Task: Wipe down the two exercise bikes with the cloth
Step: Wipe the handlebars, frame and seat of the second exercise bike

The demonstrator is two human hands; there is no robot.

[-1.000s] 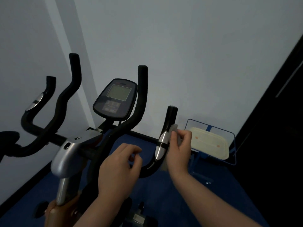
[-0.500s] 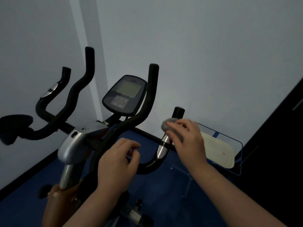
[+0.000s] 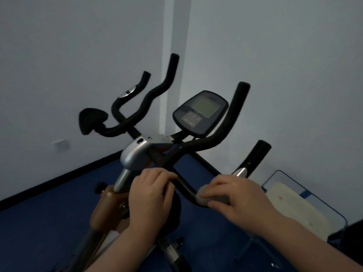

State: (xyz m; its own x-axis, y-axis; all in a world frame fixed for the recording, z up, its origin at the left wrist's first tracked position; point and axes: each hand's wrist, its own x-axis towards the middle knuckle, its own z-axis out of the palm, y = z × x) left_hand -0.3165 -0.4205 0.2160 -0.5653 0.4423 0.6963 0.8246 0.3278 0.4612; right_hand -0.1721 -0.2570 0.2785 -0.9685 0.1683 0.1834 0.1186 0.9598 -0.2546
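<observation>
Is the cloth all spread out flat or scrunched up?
Scrunched up. The cloth is a small grey wad, pressed on the handlebar under the right hand.

No legible text, brand, number or sign in the head view. Console (image 3: 200, 112) of the exercise bike (image 3: 137, 154): LCD screen (image 3: 206, 106) is lit pale green but shows no readable digits or chars. Above the screen, a small dark strip that may be a logo, too blurred to read. Below the screen, keypad (image 3: 191, 119) with several buttons; markings too small and dim to resolve. Silver stem cover (image 3: 135, 152): no readable label. Wall plate (image 3: 60, 144) on the left wall: no markings can be made out.
</observation>
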